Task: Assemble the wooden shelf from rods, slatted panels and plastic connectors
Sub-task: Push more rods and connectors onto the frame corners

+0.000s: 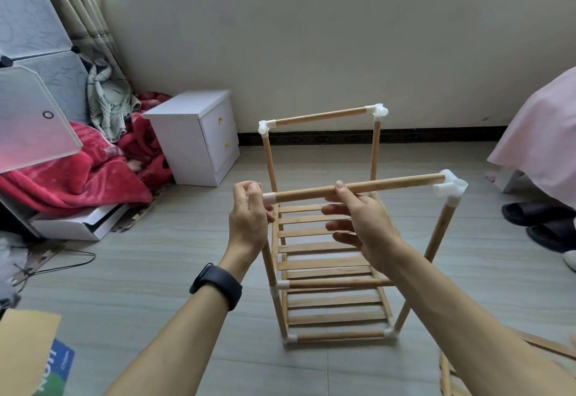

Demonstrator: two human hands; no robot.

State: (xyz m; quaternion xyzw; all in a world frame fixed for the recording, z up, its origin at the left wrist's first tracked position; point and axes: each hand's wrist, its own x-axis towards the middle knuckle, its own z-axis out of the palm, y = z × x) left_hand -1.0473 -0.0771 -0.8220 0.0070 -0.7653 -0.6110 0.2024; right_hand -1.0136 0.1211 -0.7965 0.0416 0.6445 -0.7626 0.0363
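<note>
A part-built wooden shelf frame stands on the floor, with slatted panels at two lower levels and white plastic connectors at the joints. A top front rod runs from a white corner connector on the right to a white connector at its left end. My left hand grips that left connector, above the front left upright. My right hand pinches the rod near its middle, thumb on top. The back top rod sits between two connectors.
A white bedside cabinet stands back left beside red blankets and a translucent panel wardrobe. A pink-covered bed and black slippers are at right. Loose slats lie bottom right; a cardboard box bottom left.
</note>
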